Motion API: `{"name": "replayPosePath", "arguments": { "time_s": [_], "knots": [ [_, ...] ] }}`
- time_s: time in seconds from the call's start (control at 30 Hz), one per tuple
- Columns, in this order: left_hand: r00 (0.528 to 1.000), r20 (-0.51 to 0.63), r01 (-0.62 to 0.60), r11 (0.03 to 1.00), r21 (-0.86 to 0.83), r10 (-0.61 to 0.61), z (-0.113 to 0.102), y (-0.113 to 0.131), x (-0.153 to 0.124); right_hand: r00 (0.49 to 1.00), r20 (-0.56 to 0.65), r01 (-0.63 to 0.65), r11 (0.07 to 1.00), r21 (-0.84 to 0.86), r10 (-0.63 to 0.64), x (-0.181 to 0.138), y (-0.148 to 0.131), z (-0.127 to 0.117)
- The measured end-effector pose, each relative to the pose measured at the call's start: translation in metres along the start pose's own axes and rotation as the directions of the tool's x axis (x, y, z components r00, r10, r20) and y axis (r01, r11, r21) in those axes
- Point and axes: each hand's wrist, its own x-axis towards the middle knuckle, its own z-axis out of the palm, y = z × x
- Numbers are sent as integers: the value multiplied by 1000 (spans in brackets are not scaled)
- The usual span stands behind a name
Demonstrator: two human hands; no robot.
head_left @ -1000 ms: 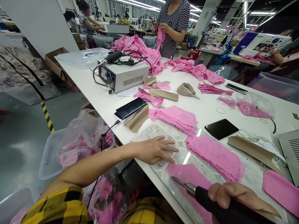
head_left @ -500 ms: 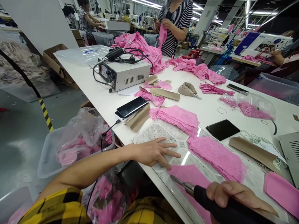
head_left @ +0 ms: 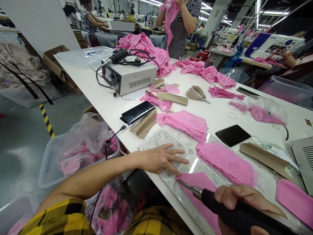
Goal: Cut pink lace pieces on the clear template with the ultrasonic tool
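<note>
The right hand [head_left: 244,199] is clamped round the black handle of a heat-cutting tool [head_left: 220,204], its metal tip resting at the near-left corner of a flat pink fabric piece [head_left: 198,182]; the left hand [head_left: 158,159] lies open, fingers spread, pressed flat on a clear plastic lace-pattern template [head_left: 158,138] just left of that piece. Over the last second the tip has crept a little further left toward the left hand's fingertips, while the left hand has barely shifted, which suggests the cut is running along the fabric's near edge and close to its end. The tool's long axis runs from the right hand up and leftward, tip pointing at the left hand; the fabric piece stretches from the tip back under the right hand. Just beyond the hands lie two stacks of pink lace [head_left: 186,122], with a dark phone [head_left: 232,134] to the right of them; further off on the worktop [head_left: 97,98] stands a grey control box [head_left: 129,78] with coiled cable; past it a person in a striped top [head_left: 181,23] lifts pink cloth.
</note>
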Motion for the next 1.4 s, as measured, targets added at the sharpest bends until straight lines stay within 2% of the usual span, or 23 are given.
{"name": "replayPosePath", "arguments": {
  "time_s": [0.2,0.37,0.6,0.77,0.93,1.03,1.17,1.4],
  "knots": [
    [1000,-22,-13,999,43,14,2,1,-1,998,14,-54,998,-31,54,1,-2,2],
    [999,-39,-24,997,76,27,5,0,-1,1000,-8,0,999,-48,-1,4,-2,8],
    [998,-52,-29,993,116,35,6,-1,-2,998,60,11,999,-39,-9,5,-4,16],
    [999,-45,-21,994,103,26,8,-2,-7,997,-48,56,998,-38,-57,10,-5,11],
    [987,-125,-88,990,113,102,12,-6,-9,959,-251,114,989,-98,-135,22,-2,-19],
    [982,-146,-106,988,117,122,13,-7,-8,935,-322,124,988,-97,-149,28,0,-30],
    [981,-146,-105,986,126,124,12,-7,-9,926,-338,138,985,-106,-166,30,2,-30],
    [978,-149,-119,980,162,143,11,-5,-9,956,-284,67,998,-14,-69,23,1,-11]
  ]
}}
